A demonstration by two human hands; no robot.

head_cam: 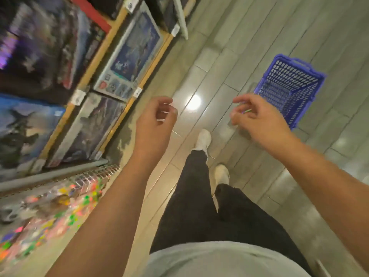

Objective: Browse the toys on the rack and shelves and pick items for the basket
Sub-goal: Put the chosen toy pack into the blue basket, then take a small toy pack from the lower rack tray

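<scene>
Basket [289, 90] first: blue plastic, lattice sides full of holes, a handle at its far rim, sitting on the pale tiled floor [249, 37] out to the right. Nothing shows inside it from this angle. Over on the left run the wooden-edged shelves [93, 62], packed with big boxed toys [129, 54] in dark blue and purple artwork, white price tags clipped along the edges. Below them, a wire rack [93, 174] hangs with small clear packets of bright, multicoloured toys [50, 216], blurred.

Now the hands, both raised in mid-air above the floor. Left hand [155, 124] is loosely curled, fingers bent toward the palm, touching nothing, holding nothing. Right hand [257, 118] reaches forward just in front of the basket's near corner, fingers bent and spread; a small greenish glint sits by the fingertips, but it's too blurred to say whether anything is pinched there. Below, dark trousers and white shoes [203, 139] on the tiles.
</scene>
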